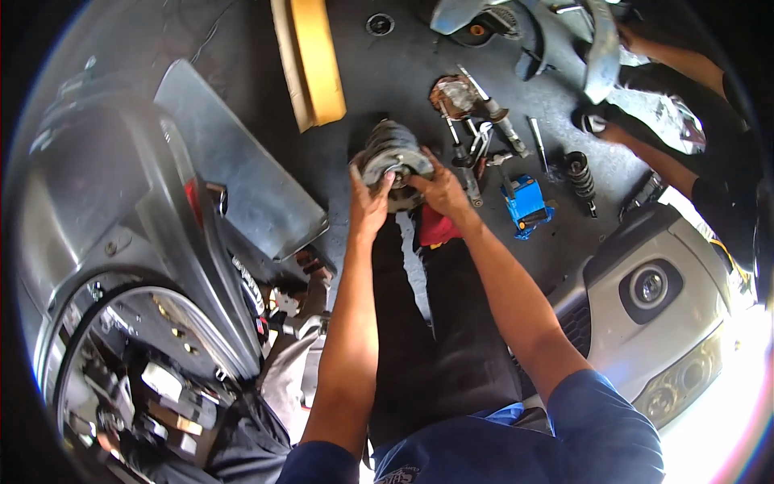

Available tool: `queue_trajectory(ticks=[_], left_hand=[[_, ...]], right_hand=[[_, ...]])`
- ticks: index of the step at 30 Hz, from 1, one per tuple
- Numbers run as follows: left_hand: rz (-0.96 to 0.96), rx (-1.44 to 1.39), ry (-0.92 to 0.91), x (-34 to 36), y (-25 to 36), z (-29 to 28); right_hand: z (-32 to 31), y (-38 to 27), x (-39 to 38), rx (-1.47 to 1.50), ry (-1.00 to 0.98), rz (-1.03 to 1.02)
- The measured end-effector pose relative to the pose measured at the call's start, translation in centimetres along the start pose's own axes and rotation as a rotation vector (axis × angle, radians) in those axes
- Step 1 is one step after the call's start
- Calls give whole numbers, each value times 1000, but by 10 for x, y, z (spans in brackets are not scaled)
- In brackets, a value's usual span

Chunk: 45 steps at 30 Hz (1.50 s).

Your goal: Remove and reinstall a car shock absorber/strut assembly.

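Between my two hands is a dirty strut with a coil spring [391,139], its round top mount facing me. My left hand [368,200] grips the mount's left side, with the thumb pressed on its top near the centre. From the right, my right hand [442,190] wraps the mount's edge, fingers curled in toward the middle. The far end of the strut points away from me; its lower part is hidden behind the spring. A red cloth or shoe [435,227] shows just below my right hand.
Several worn struts [504,125], a long socket tool [538,143], a blue box [526,202] and another spring strut [580,179] lie right. A yellow beam [317,64] stands ahead. Car bodywork [97,194] and a bumper [645,323] flank me. Other people crouch left and right.
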State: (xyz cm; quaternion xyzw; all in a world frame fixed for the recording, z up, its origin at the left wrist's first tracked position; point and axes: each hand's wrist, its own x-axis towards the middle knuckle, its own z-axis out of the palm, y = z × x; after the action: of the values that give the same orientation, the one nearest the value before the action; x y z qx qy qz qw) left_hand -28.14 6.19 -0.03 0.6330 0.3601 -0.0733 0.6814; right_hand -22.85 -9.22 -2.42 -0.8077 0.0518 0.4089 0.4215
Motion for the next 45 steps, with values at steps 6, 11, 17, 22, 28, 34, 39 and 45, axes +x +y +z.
queue_trajectory(ticks=[6, 11, 17, 22, 28, 34, 39, 45], left_hand=[[-74, 307, -150, 32, 11, -17], [20, 367, -213, 43, 11, -8], [-54, 473, -308, 46, 35, -10], [-92, 479, -343, 55, 28, -13], [-195, 596, -287, 51, 35, -14], [-126, 666, -333, 52, 35, -18], [-90, 770, -295, 48, 37, -10], [-128, 674, -206, 44, 32, -10]], right_hand=[[0, -22, -6, -138, -106, 176], [-16, 7, -18, 169, -37, -39], [-20, 110, -54, 431, 48, 167], [-11, 252, -44, 380, 264, 396], [-28, 316, 12, 94, 410, 610], [-44, 381, 103, -88, 631, 444], [-34, 403, 169, -270, 680, 306], [-16, 405, 204, -271, 657, 494]])
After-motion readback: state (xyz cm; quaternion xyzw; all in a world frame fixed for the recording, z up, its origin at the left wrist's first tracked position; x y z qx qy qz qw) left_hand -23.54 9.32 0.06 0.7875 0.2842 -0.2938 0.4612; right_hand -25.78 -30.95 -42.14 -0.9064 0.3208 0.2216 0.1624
